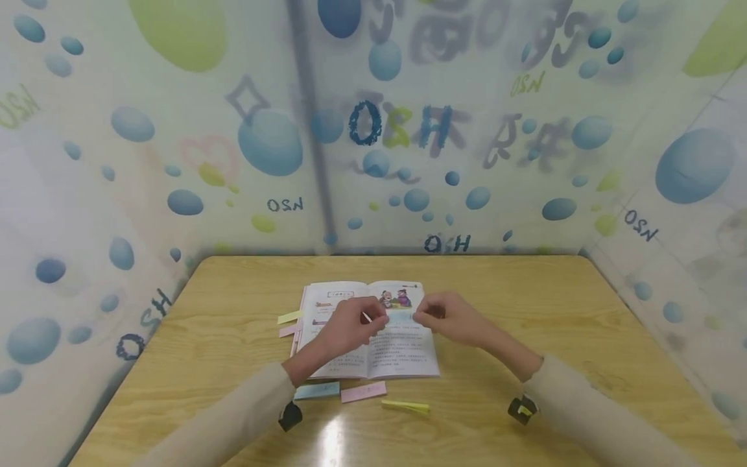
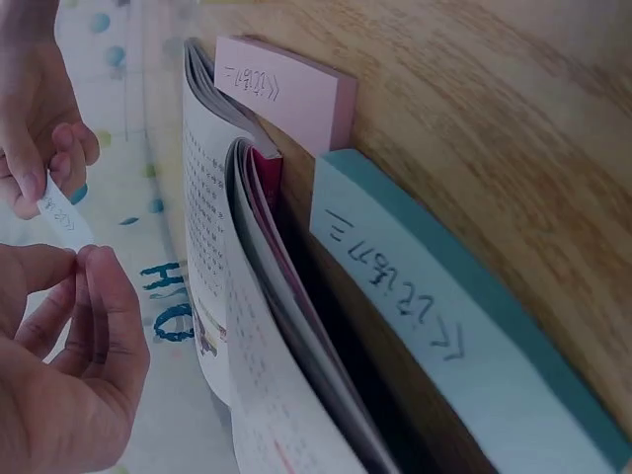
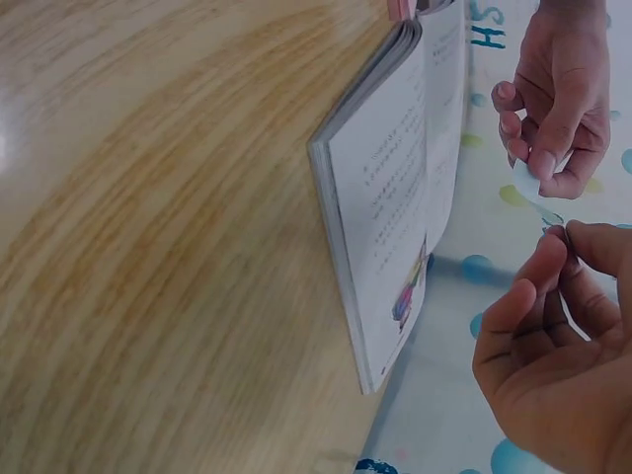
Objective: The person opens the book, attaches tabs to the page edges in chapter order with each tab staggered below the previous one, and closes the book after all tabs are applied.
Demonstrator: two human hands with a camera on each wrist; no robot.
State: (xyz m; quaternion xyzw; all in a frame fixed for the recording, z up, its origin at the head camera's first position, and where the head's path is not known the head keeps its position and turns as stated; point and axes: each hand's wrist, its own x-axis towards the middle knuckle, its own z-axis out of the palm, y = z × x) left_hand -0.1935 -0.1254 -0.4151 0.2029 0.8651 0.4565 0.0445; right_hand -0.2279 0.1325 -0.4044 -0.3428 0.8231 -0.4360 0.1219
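A pale blue sticky note [image 1: 399, 318] with handwriting is stretched between both hands above the right page of an open book [image 1: 403, 357]. My left hand [image 1: 353, 321] pinches one end of the strip between thumb and forefinger. The other end is pinched by my right hand [image 1: 452, 318]. In the left wrist view the written side of the note [image 2: 64, 215] shows between the fingertips. From the right wrist the left hand [image 3: 565, 109] appears beyond the right hand [image 3: 563, 365], with the strip [image 3: 533, 193] between them.
A blue sticky-note pad [image 1: 317, 390] and a pink pad [image 1: 364, 392] lie before the book, beside a yellow strip pad [image 1: 405, 407]. Yellow [image 1: 288, 318] and pink tabs [image 1: 288, 331] jut from its left edge. A patterned curtain [image 1: 397, 194] stands behind the wooden table [image 1: 513, 285].
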